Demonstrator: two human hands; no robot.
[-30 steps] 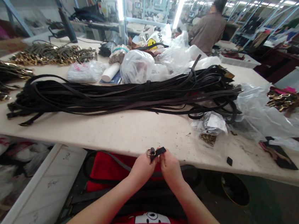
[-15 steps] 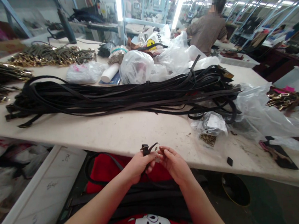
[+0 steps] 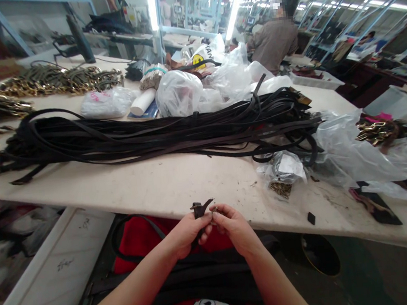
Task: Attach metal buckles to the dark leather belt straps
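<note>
Holding the flat, narrow black strap [image 3: 199, 212] is my left hand [image 3: 191, 229], with its fingers curled round it and the thumb pressed on top. The strap's end pokes up past my thumb, with what looks like a small metal buckle [image 3: 195, 205] beside it. It is near the close edge of the long cream table [image 3: 137, 183], with red cloth [image 3: 134, 240] showing behind my arm. My right hand [image 3: 236, 224] is just beside the left, thumb and finger pinched on a tiny, shiny bit [image 3: 215, 210], too small for me to name.

I think the strap is light and bendy but a bit stiff, since its short end stands up by itself. A squeeze should not hurt it. Near the buckle, flat between thumb and finger, seems the best place to hold it. The tiny bit may be hard, slippery and easy to drop, so fingertips suit it best. Across the table lies a big heap of long black straps [image 3: 150, 134], likely heavy all together.
</note>
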